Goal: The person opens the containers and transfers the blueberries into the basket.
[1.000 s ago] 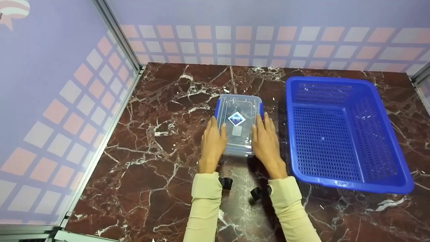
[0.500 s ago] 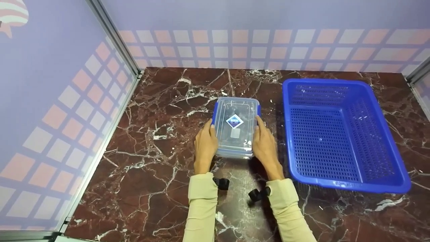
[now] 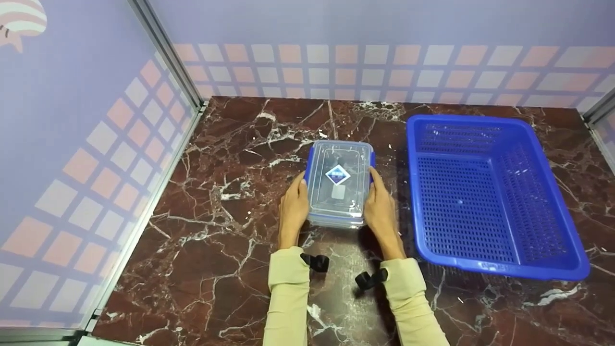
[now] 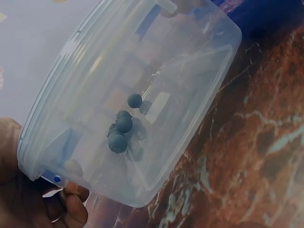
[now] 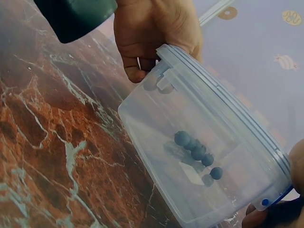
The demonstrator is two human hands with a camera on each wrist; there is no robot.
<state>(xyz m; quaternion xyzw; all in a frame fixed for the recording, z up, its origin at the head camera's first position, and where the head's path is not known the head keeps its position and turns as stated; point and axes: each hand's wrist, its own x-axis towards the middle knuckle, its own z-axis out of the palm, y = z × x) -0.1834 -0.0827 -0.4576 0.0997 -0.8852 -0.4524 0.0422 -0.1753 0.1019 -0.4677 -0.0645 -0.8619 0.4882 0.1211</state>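
Note:
A clear lidded food container point(image 3: 338, 206) with blue side clips and a diamond-shaped label is between the two hands. My left hand point(image 3: 293, 206) grips its left side. On the opposite side my right hand point(image 3: 381, 206) holds it, with the thumb near the lid edge. Fingers curl at the clips in the left wrist view, around the left hand point(image 4: 33, 190). Several dark blueberries point(image 4: 124, 122) lie inside on the bottom, also visible as berries point(image 5: 198, 151) through the wall in the right wrist view. Whether the container touches the table I cannot tell.
A large blue perforated basket point(image 3: 415, 202) stands on the right with nothing in it. The dark red marbled table point(image 3: 216, 269) is bounded by patterned panels point(image 3: 307, 29) at the back and left point(image 3: 72, 120). A dark wrist camera point(image 5: 76, 19) shows near the left hand.
Both hands have shifted from lying partly on the lid to gripping the container's sides, thumbs now at its edges. The head view has moved slightly; the basket stays put.

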